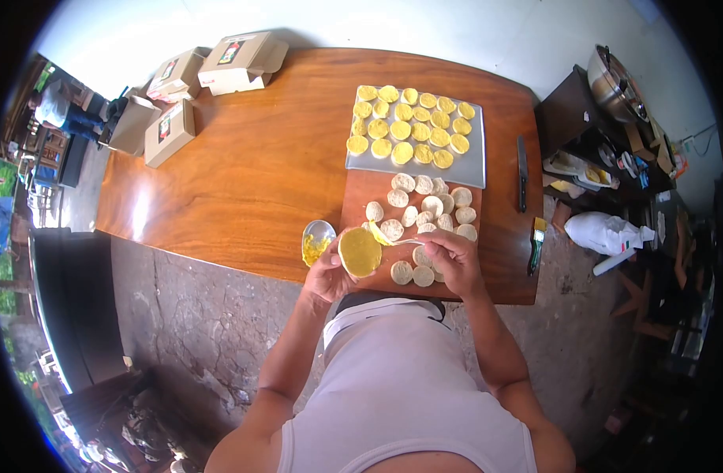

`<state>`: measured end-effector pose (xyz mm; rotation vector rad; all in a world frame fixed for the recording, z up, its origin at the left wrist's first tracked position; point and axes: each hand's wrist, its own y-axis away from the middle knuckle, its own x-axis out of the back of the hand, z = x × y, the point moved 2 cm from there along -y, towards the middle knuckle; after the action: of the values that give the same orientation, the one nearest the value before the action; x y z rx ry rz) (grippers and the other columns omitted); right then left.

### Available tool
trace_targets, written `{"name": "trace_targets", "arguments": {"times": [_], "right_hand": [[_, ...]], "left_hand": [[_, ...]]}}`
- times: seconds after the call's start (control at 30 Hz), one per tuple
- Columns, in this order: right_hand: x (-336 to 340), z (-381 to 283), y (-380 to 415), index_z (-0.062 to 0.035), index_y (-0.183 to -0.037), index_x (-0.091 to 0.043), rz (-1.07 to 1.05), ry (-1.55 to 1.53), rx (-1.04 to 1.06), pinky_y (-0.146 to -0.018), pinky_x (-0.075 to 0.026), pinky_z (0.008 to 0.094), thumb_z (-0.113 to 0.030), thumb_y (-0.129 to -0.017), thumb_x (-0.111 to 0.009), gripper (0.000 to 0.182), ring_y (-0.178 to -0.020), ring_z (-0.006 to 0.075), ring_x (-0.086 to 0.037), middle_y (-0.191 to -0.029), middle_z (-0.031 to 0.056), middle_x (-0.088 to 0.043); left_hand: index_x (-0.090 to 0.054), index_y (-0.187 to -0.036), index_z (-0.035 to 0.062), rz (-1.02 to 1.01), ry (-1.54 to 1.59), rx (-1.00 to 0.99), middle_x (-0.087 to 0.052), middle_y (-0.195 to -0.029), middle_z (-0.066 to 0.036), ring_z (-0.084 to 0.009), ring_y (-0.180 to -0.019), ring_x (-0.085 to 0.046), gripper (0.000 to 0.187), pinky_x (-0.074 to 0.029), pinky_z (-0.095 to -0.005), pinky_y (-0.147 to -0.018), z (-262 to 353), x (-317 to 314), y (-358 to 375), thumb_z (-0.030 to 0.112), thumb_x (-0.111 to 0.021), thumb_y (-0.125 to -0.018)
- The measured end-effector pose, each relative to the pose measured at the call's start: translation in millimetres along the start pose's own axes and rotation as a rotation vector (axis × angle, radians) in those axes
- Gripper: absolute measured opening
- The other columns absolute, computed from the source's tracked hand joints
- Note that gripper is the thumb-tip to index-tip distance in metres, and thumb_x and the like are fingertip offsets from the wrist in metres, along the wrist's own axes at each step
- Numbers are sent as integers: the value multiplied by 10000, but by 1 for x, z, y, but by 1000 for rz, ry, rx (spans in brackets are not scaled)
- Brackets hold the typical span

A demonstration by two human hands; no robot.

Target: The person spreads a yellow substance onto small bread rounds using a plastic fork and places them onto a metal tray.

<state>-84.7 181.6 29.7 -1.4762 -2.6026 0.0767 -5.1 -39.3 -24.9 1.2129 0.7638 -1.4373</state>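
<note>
My left hand [328, 272] is closed around the edge of a round bread half [360, 253], its cut face covered in yellow spread and turned up. Between the fingers of my right hand [456, 262] is a thin pale utensil [403, 242]. Yellow spread hides the utensil's head, which is beside the bread's right edge. A small metal bowl [320, 229] with yellow spread in it stands just behind my left hand. Beneath and beyond my hands, several plain bread halves [432, 206] lie on a reddish-brown board [357, 191], some overlapping.
Behind the board, a metal tray [473, 172] carries rows of yellow-spread bread halves. A knife [522, 175] and a green-handled brush [537, 246] lie at the table's right. Cardboard boxes [241, 63] stand at the back left. Far left, a person [57, 106] is near another table.
</note>
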Motion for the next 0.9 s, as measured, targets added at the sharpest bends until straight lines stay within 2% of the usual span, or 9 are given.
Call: {"name": "trace_targets", "arguments": {"times": [0.07, 0.13, 0.2, 0.37, 0.43, 0.53, 0.67, 0.73, 0.9], "right_hand": [[-1, -2, -2, 2, -1056, -673, 1, -2, 32, -601, -428, 236, -90, -931, -583, 179, -682, 85, -542, -843, 47, -666], [-4, -3, -3, -3, -1054, -675, -2, -3, 64, -601, -431, 240, -84, -925, -589, 175, -677, 94, -549, -836, 52, -665], [-7, -3, -3, -13, -1050, -678, -42, 85, 126, -617, -448, 251, -70, -911, -599, 169, -686, 118, -578, -835, 68, -668], [-20, -9, 9, 11, -1040, -670, -102, 136, 114, -612, -434, 247, -52, -928, -566, 166, -705, 94, -568, -850, 64, -670], [-22, -4, 12, 6, -1041, -676, -36, 10, 71, -613, -438, 241, -55, -933, -561, 169, -698, 84, -567, -854, 55, -677], [-17, -6, 12, -27, -1095, -670, 1, -6, -90, -620, -450, 246, -92, -938, -571, 196, -692, 99, -569, -867, 46, -680], [-24, -1, 11, -26, -1097, -670, -17, 36, -72, -599, -420, 225, -96, -944, -566, 198, -673, 78, -535, -839, 35, -662], [-31, -6, 12, -26, -1097, -670, -18, 80, 71, -589, -398, 209, -100, -948, -563, 198, -667, 59, -511, -796, 25, -636], [-28, -6, 15, -13, -1108, -663, -38, -57, -90, -601, -400, 207, -100, -954, -558, 206, -681, 46, -495, -812, 9, -637]], "left_hand": [[-410, -1314, 21, 2, 7, 16, -534, -1230, -185, -342, -1093, -593, 680, -554, -450, -896, -2, 1, -1, 171, -709, -722], [-436, -1308, -12, 17, 47, -19, -553, -1204, -258, -431, -1093, -581, 668, -580, -488, -847, -6, 2, -1, 184, -692, -722], [-436, -1310, -6, 20, 56, -12, -553, -1206, -254, -427, -1097, -581, 668, -579, -484, -851, -7, 2, 0, 182, -693, -722], [-431, -1318, 4, 56, 26, -49, -553, -1217, -243, -424, -1103, -579, 669, -566, -478, -879, -8, 10, 1, 174, -694, -727], [-419, -1302, 32, 67, -2, -33, -538, -1236, -160, -311, -1110, -587, 670, -532, -454, -932, -5, 6, 2, 163, -719, -717], [-430, -1293, 38, 14, 0, -29, -543, -1236, -154, -305, -1117, -583, 658, -503, -457, -968, -3, 3, 0, 155, -725, -717], [-442, -1281, 38, -35, -26, -23, -548, -1233, -155, -303, -1127, -581, 631, -489, -453, -985, -1, 3, -2, 142, -723, -725], [-451, -1271, 34, -36, -44, -52, -553, -1227, -157, -307, -1128, -581, 609, -491, -449, -983, 0, 1, -4, 126, -717, -732], [-448, -1268, 20, -49, -44, -50, -557, -1218, -164, -301, -1118, -587, 593, -489, -454, -985, 0, 2, -4, 117, -706, -743]]}}
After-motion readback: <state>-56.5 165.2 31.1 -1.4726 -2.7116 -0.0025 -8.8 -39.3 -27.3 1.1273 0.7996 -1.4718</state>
